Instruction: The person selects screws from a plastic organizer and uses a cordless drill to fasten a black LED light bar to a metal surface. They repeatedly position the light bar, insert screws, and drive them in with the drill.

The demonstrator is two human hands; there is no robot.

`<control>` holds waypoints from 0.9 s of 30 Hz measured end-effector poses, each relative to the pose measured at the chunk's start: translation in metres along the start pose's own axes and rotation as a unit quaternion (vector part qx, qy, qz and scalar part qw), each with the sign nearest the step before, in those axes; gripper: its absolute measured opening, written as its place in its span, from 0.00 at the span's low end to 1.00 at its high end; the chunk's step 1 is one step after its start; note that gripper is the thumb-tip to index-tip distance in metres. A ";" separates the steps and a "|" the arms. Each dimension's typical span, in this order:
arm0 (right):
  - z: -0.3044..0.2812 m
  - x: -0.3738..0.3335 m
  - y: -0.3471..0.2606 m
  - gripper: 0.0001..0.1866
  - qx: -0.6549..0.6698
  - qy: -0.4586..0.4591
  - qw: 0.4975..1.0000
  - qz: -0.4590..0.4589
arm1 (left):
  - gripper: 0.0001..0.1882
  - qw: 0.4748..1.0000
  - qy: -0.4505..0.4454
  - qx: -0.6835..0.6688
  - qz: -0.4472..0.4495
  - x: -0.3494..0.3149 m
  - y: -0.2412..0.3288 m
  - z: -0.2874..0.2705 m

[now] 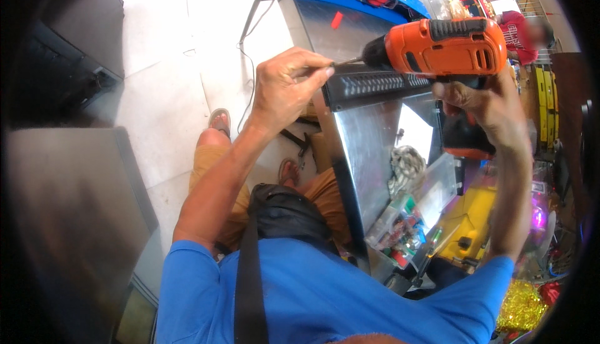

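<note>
My right hand (pixel 494 106) grips an orange and black cordless drill (pixel 447 47) by its handle. The drill is held level, and its thin bit (pixel 350 60) points left from the black chuck. At the tip of that bit, my left hand (pixel 284 87) is closed in a pinch of thumb and forefinger. A tiny dark piece shows at those fingertips, too small to name. Just below the bit lies a black strip with a patterned metal grille (pixel 375 86), on the edge of a shiny metal panel (pixel 362 150).
On the panel rest a crumpled rag (pixel 406 166) and a clear plastic box (pixel 400 225) of small parts. A yellow case (pixel 469 219) stands to the right. Dark cabinets (pixel 75 181) line the left. A person in a red shirt (pixel 519 37) is at the far right.
</note>
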State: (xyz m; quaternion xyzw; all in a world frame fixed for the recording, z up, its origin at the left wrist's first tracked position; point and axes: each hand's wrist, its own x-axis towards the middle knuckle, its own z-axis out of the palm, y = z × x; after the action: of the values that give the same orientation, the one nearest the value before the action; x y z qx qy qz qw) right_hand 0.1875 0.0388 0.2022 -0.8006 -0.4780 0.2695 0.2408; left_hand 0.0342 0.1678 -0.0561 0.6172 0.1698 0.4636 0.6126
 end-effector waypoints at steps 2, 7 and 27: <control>-0.002 0.005 -0.003 0.21 -0.025 -0.013 1.000 -0.005 | 0.05 1.000 0.008 -0.002 0.002 0.000 -0.001 0.001; 0.002 0.014 -0.017 0.19 -0.057 -0.039 0.998 -0.006 | 0.05 1.000 -0.002 0.011 -0.010 -0.001 -0.001 -0.002; 0.007 0.024 -0.037 0.22 -0.150 -0.044 0.987 0.043 | 0.57 0.992 -0.046 0.093 0.072 -0.019 -0.004 0.000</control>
State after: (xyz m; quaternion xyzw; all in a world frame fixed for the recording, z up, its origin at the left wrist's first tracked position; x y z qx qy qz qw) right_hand 0.1685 0.0775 0.2159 -0.8349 -0.4881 0.2396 0.0853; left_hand 0.0261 0.1542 -0.0665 0.7026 0.1385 0.4601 0.5248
